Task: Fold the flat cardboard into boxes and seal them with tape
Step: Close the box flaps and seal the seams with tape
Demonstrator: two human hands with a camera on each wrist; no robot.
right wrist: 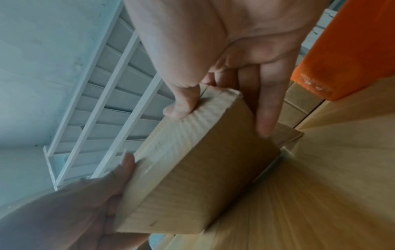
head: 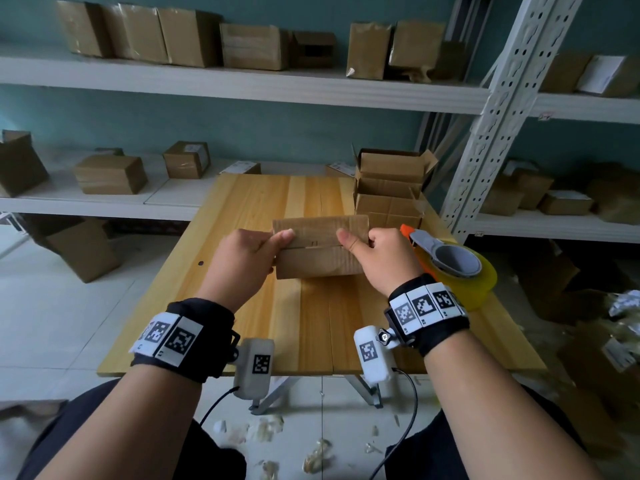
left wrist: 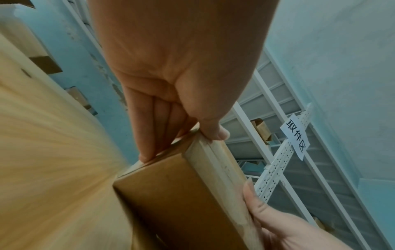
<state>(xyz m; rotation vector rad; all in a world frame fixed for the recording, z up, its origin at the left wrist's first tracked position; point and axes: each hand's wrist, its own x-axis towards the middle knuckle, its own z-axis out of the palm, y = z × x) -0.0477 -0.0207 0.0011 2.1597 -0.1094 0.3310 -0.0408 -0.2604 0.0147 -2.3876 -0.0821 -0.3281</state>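
A small brown cardboard box [head: 318, 252] stands on the wooden table [head: 311, 327], its top flaps folded down with a seam between them. My left hand [head: 277, 244] grips its left end, thumb on the top flap and fingers down the side. My right hand [head: 360, 244] grips the right end the same way. In the left wrist view the left hand [left wrist: 181, 132] pinches the box [left wrist: 181, 194] corner. The right wrist view shows the right hand [right wrist: 222, 104] holding the box [right wrist: 192, 177]. A tape dispenser [head: 450, 263], orange and yellow with a grey handle, lies just right of my right hand.
A stack of open cardboard boxes [head: 388, 188] stands at the table's back right. White shelves [head: 242, 81] behind carry several boxes, and a shelf upright [head: 491, 109] rises at the right. Boxes and scraps lie on the floor [head: 83, 251] at both sides.
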